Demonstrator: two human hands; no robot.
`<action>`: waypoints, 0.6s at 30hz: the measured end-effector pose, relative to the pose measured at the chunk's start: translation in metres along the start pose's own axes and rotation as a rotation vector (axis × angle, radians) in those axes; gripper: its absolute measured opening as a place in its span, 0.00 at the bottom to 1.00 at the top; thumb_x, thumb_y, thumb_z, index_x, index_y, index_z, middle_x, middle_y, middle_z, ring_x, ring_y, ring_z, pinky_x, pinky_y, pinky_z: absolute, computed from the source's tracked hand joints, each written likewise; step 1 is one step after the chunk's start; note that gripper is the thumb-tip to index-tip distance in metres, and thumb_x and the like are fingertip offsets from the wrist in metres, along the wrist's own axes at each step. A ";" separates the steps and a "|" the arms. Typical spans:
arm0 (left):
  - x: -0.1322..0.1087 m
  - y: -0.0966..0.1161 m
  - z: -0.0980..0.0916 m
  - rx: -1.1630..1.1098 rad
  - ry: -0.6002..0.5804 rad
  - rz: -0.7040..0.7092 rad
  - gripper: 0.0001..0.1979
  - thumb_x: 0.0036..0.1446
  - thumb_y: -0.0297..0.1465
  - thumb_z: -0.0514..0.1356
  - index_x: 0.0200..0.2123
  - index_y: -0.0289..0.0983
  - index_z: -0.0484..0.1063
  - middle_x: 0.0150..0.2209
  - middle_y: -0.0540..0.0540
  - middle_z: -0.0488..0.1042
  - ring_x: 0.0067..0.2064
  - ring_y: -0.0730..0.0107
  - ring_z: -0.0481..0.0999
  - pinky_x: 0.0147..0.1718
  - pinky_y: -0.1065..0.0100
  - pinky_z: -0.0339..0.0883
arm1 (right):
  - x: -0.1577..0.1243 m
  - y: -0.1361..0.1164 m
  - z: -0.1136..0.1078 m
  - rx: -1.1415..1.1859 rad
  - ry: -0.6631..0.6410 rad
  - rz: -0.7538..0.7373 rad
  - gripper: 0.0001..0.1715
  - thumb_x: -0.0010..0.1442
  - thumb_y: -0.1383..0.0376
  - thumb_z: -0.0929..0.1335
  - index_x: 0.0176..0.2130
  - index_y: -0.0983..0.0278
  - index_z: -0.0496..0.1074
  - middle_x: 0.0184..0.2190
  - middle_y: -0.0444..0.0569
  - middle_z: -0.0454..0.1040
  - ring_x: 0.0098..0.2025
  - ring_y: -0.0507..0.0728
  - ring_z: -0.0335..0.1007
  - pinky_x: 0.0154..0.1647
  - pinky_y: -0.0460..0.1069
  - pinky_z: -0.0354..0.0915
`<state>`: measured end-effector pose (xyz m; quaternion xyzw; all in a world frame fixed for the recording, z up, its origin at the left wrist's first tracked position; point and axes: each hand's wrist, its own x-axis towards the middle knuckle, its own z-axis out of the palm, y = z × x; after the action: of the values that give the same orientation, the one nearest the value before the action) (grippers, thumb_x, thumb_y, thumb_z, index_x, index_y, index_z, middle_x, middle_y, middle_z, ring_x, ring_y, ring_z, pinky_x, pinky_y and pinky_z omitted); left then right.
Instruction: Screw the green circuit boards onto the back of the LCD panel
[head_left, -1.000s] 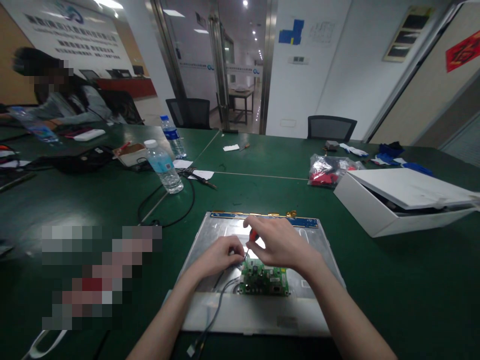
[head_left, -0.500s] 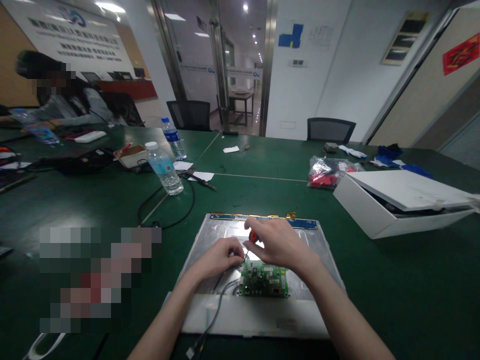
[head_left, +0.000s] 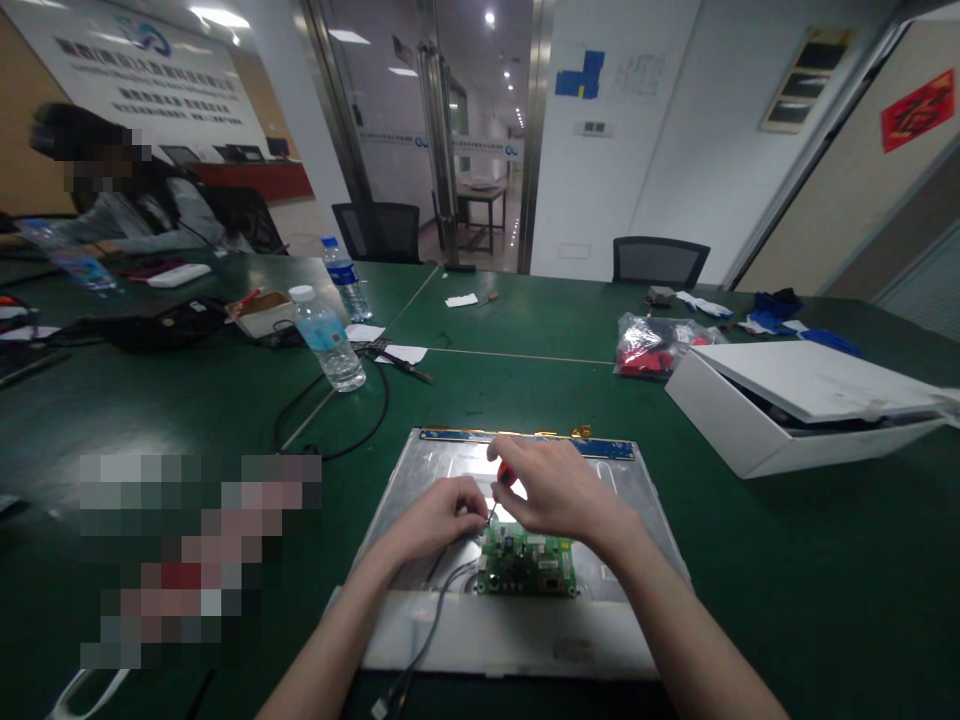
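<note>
A green circuit board [head_left: 526, 565] sits on the back of a silver display panel [head_left: 622, 520] that lies flat before me. My right hand [head_left: 551, 485] is closed around the red handle of a screwdriver [head_left: 506, 474]. The thin shaft points down to the board's upper left corner. Beside that tip is my left hand [head_left: 450, 515], its thumb and fingers pinched together; whatever they hold is too small to make out. Grey cables [head_left: 436, 620] run from the board's left side over the panel's near edge to a white connector [head_left: 380, 708].
Two water bottles [head_left: 328, 340] stand at the left, near a soldering iron [head_left: 405, 362] and its black cord. On the right are a white box [head_left: 795, 405] and a plastic bag with red contents [head_left: 660, 345]. A person [head_left: 142, 190] sits at the far left.
Both hands and the screwdriver stay nearly in place at the board's upper left corner. The camera view has shifted very slightly.
</note>
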<state>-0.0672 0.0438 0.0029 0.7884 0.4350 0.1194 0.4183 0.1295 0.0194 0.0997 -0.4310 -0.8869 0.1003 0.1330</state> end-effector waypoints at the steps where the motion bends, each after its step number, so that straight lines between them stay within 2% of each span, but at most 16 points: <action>1: 0.000 0.001 0.000 0.001 0.001 -0.004 0.07 0.49 0.26 0.57 0.31 0.35 0.75 0.32 0.48 0.74 0.35 0.67 0.70 0.35 0.69 0.61 | 0.000 0.000 0.000 -0.008 0.000 0.006 0.13 0.59 0.64 0.63 0.46 0.63 0.64 0.36 0.49 0.77 0.34 0.56 0.71 0.28 0.48 0.51; 5: 0.000 0.003 -0.001 0.000 0.003 -0.005 0.06 0.49 0.27 0.57 0.29 0.35 0.74 0.31 0.48 0.74 0.35 0.67 0.70 0.35 0.69 0.61 | -0.001 0.000 0.001 -0.024 0.013 0.002 0.12 0.60 0.62 0.64 0.45 0.63 0.65 0.35 0.48 0.77 0.33 0.57 0.71 0.28 0.48 0.50; 10: 0.001 -0.004 0.001 -0.010 0.025 0.015 0.05 0.49 0.27 0.57 0.28 0.35 0.74 0.30 0.49 0.73 0.34 0.67 0.70 0.34 0.70 0.62 | -0.003 0.000 0.000 0.030 0.033 -0.065 0.15 0.58 0.64 0.64 0.46 0.63 0.65 0.39 0.48 0.76 0.36 0.56 0.71 0.29 0.48 0.51; 14: 0.001 -0.007 0.002 -0.012 0.020 0.026 0.06 0.49 0.27 0.57 0.29 0.35 0.74 0.31 0.48 0.74 0.35 0.67 0.70 0.34 0.70 0.62 | -0.002 0.000 0.001 0.011 0.013 -0.033 0.14 0.58 0.66 0.64 0.46 0.63 0.65 0.38 0.48 0.76 0.35 0.56 0.71 0.28 0.48 0.50; 18: 0.000 -0.006 0.002 -0.001 0.025 0.018 0.06 0.49 0.27 0.57 0.30 0.35 0.74 0.31 0.48 0.74 0.35 0.67 0.70 0.34 0.70 0.61 | 0.000 0.000 0.002 -0.014 0.003 0.008 0.12 0.60 0.62 0.65 0.44 0.62 0.66 0.35 0.47 0.77 0.34 0.57 0.72 0.28 0.48 0.50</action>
<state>-0.0692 0.0447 -0.0024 0.7905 0.4332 0.1329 0.4120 0.1292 0.0195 0.0982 -0.4354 -0.8857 0.0939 0.1307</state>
